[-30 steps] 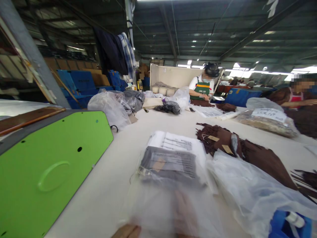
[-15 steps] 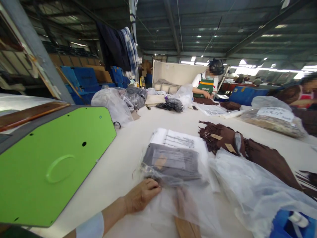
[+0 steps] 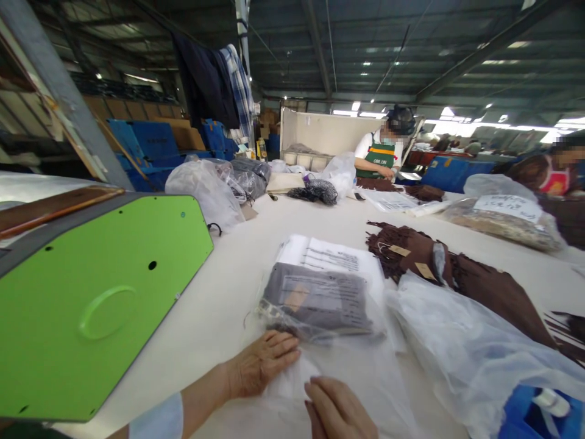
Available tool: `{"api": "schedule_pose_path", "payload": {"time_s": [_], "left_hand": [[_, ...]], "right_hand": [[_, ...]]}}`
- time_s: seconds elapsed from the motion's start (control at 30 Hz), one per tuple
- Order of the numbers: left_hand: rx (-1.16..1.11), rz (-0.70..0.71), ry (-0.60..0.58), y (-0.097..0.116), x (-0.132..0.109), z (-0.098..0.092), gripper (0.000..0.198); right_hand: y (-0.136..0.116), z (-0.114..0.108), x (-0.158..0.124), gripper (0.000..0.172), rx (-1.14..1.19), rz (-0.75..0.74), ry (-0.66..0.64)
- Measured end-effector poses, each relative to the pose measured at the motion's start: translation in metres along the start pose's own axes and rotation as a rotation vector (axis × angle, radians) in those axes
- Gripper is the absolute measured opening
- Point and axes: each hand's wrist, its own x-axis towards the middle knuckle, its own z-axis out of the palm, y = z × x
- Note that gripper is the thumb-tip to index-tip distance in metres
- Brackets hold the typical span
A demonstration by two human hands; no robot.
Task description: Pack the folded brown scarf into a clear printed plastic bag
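Observation:
My left hand (image 3: 267, 364) lies flat, fingers stretched out, on the loose clear film at the near end of a plastic bag (image 3: 372, 372). My right hand (image 3: 342, 410) is nearer to me, its fingers bent and closed on a fold of that film; the fingertips are partly hidden. Just beyond my hands, a folded dark grey textile (image 3: 350, 305) lies in clear wrapping with printed text, and a tan tag (image 3: 297, 299) shows through. Under its far side is white printed sheeting (image 3: 329, 251).
A green machine panel (image 3: 150, 317) stands close on my left. To the right lie brown fringed scarves (image 3: 479, 274) with tags, a cloudy plastic bag (image 3: 457, 323) and a blue container (image 3: 525, 414). Farther back, a person in a green apron (image 3: 381, 155) works among bagged goods.
My right hand, blurred and behind the clear film before, has drawn back toward me and now shows over it. My left hand has flattened, its fingers straighter. The wrapped textile stays put.

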Motion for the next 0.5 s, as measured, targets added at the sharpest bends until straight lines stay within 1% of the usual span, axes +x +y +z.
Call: {"api": "schedule_pose_path", "payload": {"time_s": [0.03,0.1,0.17,0.23,0.3,0.37,0.47,0.5], "left_hand": [[-0.007,0.016,-0.011,-0.001,0.0,-0.002,0.048],[-0.004,0.03,-0.018,-0.003,0.0,-0.005,0.048],[0.017,0.014,0.006,-0.006,-0.002,-0.005,0.042],[0.042,-0.014,0.047,-0.009,-0.006,-0.004,0.035],[0.066,-0.043,0.079,-0.012,-0.014,-0.002,0.034],[0.101,-0.077,0.109,-0.014,-0.026,-0.001,0.036],[0.145,-0.105,0.14,-0.014,-0.042,0.0,0.038],[0.146,-0.117,0.186,-0.014,-0.042,0.003,0.039]], "right_hand": [[0.009,-0.001,0.009,0.023,-0.036,-0.02,-0.048],[0.03,0.001,0.015,0.028,-0.184,0.07,-0.108],[0.049,0.007,0.008,0.032,-0.354,0.163,-0.12],[0.06,0.012,-0.005,0.033,-0.442,0.21,-0.129],[0.066,0.015,-0.016,0.034,-0.448,0.239,-0.151],[0.071,0.014,-0.02,0.034,-0.423,0.263,-0.18],[0.073,0.008,-0.022,0.035,-0.342,0.335,-0.273],[0.071,0.004,-0.024,0.035,-0.322,0.378,-0.304]]}}
